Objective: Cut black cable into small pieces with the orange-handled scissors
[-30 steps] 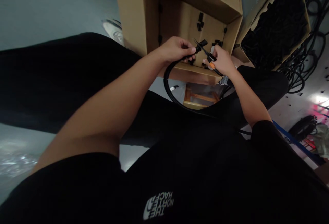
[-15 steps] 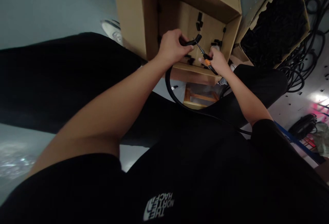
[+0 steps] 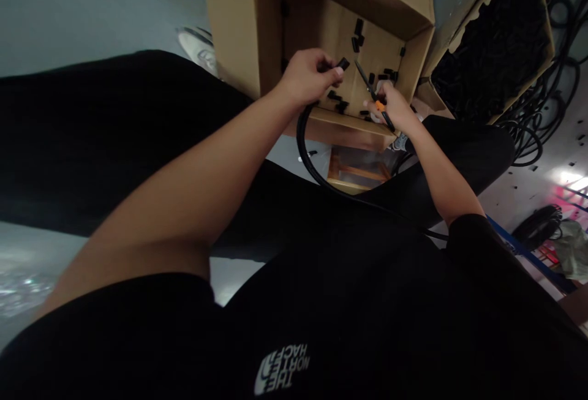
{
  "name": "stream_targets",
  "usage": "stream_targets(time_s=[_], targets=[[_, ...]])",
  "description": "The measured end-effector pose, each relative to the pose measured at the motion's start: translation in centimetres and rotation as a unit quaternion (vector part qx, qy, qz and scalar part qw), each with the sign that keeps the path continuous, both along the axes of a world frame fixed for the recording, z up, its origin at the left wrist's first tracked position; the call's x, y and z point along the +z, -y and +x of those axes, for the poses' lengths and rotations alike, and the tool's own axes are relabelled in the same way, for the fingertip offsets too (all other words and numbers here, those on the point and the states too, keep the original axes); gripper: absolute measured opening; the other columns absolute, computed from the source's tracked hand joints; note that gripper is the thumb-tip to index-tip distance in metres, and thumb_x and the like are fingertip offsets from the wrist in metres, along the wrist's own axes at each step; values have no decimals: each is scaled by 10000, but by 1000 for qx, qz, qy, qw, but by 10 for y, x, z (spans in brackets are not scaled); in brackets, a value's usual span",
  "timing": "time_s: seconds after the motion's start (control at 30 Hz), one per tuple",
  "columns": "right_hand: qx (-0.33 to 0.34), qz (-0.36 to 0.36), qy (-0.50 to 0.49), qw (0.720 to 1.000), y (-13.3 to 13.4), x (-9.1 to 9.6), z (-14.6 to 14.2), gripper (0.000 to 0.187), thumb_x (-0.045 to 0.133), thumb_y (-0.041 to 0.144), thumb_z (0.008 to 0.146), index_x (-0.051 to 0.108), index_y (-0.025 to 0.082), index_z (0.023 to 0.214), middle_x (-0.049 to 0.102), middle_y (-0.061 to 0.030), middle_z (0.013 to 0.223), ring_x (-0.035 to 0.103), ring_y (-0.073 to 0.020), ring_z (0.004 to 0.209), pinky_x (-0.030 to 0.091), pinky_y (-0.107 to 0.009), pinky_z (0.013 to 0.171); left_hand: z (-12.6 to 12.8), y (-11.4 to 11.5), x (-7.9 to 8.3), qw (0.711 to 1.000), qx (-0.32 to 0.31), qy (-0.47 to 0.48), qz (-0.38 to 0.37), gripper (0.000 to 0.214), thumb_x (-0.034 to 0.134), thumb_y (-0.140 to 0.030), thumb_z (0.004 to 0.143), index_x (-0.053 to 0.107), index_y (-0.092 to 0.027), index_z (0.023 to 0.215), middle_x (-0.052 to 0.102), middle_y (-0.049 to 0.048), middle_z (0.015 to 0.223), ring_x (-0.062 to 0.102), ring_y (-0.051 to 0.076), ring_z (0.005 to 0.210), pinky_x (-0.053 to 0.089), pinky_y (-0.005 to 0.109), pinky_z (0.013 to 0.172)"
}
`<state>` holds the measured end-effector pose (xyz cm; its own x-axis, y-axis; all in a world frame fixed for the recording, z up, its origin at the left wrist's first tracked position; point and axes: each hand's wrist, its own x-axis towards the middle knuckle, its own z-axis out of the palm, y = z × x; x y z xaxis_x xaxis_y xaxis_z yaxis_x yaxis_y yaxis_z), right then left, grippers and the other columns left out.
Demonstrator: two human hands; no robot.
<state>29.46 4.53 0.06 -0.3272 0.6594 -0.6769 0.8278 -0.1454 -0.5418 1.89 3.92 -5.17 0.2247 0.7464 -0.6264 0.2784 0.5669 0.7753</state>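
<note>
- Left hand (image 3: 303, 78): closed firmly on black cable (image 3: 302, 139), end projecting past fingers, above box.
- Right hand (image 3: 392, 109): closed on orange-handled snips (image 3: 379, 105), blades angled up, apart from cable.
- Cardboard box (image 3: 239, 20): holds scattered black cable pieces (image 3: 358, 35), directly beneath both hands.

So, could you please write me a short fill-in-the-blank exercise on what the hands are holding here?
The left hand grips a black ____.
The right hand holds ____ with an orange grip.
Short black pieces lie in a box made of ____.

Missing words: cable; scissors; cardboard.
</note>
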Motion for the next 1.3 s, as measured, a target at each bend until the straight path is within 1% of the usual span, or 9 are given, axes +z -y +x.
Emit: stream_targets(time_s=[0.13, 0.37, 0.53, 0.7, 0.83, 0.93, 1.03, 1.13, 1.3], targets=[[37, -31, 29, 998, 1, 5, 5, 501, 913, 634, 1067, 602, 285, 1247, 720, -87, 1154, 742, -347, 1156, 666, -583, 1115, -5, -4, -3, 993, 15, 92, -67, 834, 793, -1122, 725, 774, -370, 1083, 694, 5, 715, 638, 331, 1153, 555, 573, 976], [62, -35, 38, 997, 2, 11, -1, 475, 902, 578, 1064, 593, 275, 1259, 737, -109, 1216, 755, -388, 1235, 654, -597, 1147, -1, -6, 7, 969, 100, 173, -145, 928, 1138, -904, 492, 621, -307, 980, 649, -14, 825, 594, 283, 1133, 598, 532, 976], [40, -28, 29, 998, 5, 9, -6, 501, 930, 630, 1041, 602, 278, 1181, 712, -76, 1102, 754, -363, 1160, 665, -574, 1096, 1, -1, -6, 984, 18, 147, -95, 762, 869, -1006, 807, 733, -337, 1145, 683, 28, 867, 639, 347, 1208, 588, 571, 984], [-28, -47, 32, 998, 8, 8, -10, 651, 960, 775, 1003, 516, 299, 1003, 650, -40, 981, 722, -304, 1053, 671, -502, 1000, 7, 6, -15, 995, 27, 69, -66, 873, 791, -1004, 873, 630, -321, 1391, 779, -3, 990, 644, 307, 1162, 585, 561, 1006], [-78, -91, 28, 992, 8, 14, -17, 766, 922, 915, 984, 451, 311, 984, 575, -3, 914, 685, -270, 1016, 643, -446, 929, 15, 15, -2, 1000, -3, 20, 21, 657, 762, -895, 960, 748, -319, 1276, 820, 15, 952, 705, 332, 1178, 584, 554, 1074], [-82, -105, 28, 991, 6, 20, -26, 788, 897, 947, 1000, 431, 313, 1000, 549, 6, 918, 644, -253, 1062, 610, -431, 969, 21, 19, 14, 997, -20, 34, 66, 535, 782, -823, 922, 825, -342, 1152, 867, 62, 996, 740, 412, 1333, 578, 560, 1104], [-75, -97, 35, 992, 4, 23, -35, 750, 816, 945, 1075, 422, 311, 1007, 547, -2, 955, 622, -237, 1114, 577, -434, 1035, 24, 16, 23, 997, -37, 48, 53, 601, 755, -867, 885, 852, -355, 1184, 883, 50, 972, 716, 422, 1387, 555, 573, 1109], [-68, -67, 64, 993, 4, 19, -36, 749, 800, 950, 1073, 424, 306, 1009, 560, -9, 978, 628, -241, 1110, 589, -447, 1054, 24, 12, 19, 998, -29, 51, 25, 765, 711, -1024, 837, 816, -352, 1190, 852, 13, 852, 690, 372, 1239, 534, 587, 1092], [-47, -41, 78, 995, 4, 9, -24, 715, 877, 884, 1024, 457, 307, 980, 590, -19, 949, 656, -260, 1058, 659, -453, 1004, 15, 5, 6, 990, -40, 121, -65, 887, 808, -1176, 640, 692, -346, 929, 826, 38, 796, 590, 286, 977, 524, 542, 913]])
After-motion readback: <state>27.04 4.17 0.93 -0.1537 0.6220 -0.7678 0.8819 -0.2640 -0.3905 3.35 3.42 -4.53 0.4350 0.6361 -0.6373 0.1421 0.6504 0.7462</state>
